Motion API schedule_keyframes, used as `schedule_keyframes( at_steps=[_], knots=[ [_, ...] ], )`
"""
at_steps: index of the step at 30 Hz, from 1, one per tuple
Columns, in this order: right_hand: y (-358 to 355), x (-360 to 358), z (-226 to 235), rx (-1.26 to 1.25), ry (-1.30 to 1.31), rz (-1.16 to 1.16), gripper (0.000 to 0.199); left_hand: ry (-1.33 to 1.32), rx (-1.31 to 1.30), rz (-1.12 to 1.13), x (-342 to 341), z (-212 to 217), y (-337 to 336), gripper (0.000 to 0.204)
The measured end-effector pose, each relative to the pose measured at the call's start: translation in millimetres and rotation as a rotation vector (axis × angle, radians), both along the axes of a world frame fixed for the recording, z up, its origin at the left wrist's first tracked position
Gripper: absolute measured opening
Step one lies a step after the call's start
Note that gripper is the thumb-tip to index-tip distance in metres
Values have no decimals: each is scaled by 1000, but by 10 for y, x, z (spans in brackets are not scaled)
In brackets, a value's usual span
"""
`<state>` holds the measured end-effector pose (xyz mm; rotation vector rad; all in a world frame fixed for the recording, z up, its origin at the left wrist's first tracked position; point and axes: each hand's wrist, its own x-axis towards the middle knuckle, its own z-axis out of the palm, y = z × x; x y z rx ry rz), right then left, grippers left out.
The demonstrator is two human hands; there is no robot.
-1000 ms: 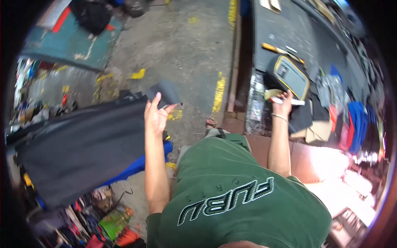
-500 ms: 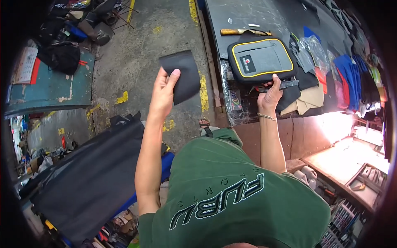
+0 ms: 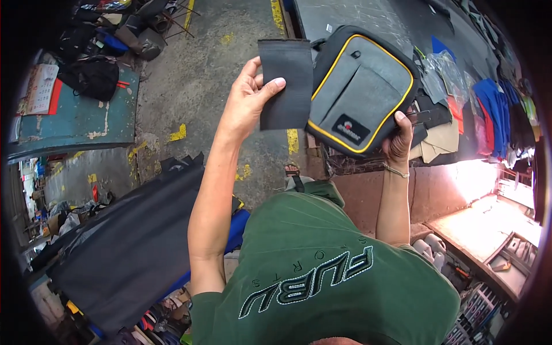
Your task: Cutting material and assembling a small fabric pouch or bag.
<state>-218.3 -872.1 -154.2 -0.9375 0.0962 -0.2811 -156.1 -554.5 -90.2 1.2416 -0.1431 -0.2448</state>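
Note:
My left hand (image 3: 250, 100) pinches a dark rectangular piece of sheet material (image 3: 290, 109) between thumb and fingers, held up over the floor. Beside it, my right hand (image 3: 401, 138) grips a small black and grey bag (image 3: 374, 86) with yellow piping and a front pocket, thumb on its face and fingers behind. The bag is raised and tilted above the table edge, its left side right by the sheet; I cannot tell whether they touch. A thin dark tool (image 3: 422, 115) sticks out beyond my right hand; its kind and most of its length are hidden.
The dark worktable (image 3: 376, 20) carries tan pieces (image 3: 440, 141), clear plastic (image 3: 440, 72) and blue fabric (image 3: 489, 100). At the left is a teal table (image 3: 115, 123) with a black bag (image 3: 89, 77). A large black sheet (image 3: 132, 241) lies at the lower left.
My right hand has lifted the bag off the table, turned it and brought it closer. My left hand has moved right with the dark sheet, which now stands straighter beside the bag.

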Motion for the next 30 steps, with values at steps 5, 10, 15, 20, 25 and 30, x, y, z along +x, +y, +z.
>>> schedule_keyframes(
  at_steps=[5, 10, 15, 20, 25, 30],
  knots=[
    [256, 101, -67, 71, 20, 211, 50, 19, 171, 202, -140, 51, 162, 51],
    [416, 193, -144, 109, 62, 328, 54, -9, 234, 233, -290, 118, 383, 54],
    [537, 247, -180, 59, 102, 314, 49, 0, 265, 289, -386, 138, 547, 57],
    [681, 267, -202, -22, 138, 472, 50, 13, 265, 387, -479, 142, 701, 54],
    [797, 326, -219, -30, 122, 509, 51, -51, 281, 404, -537, 119, 823, 50],
    [956, 456, -266, -35, 128, 565, 53, -29, 275, 484, -652, 143, 940, 49]
  ],
)
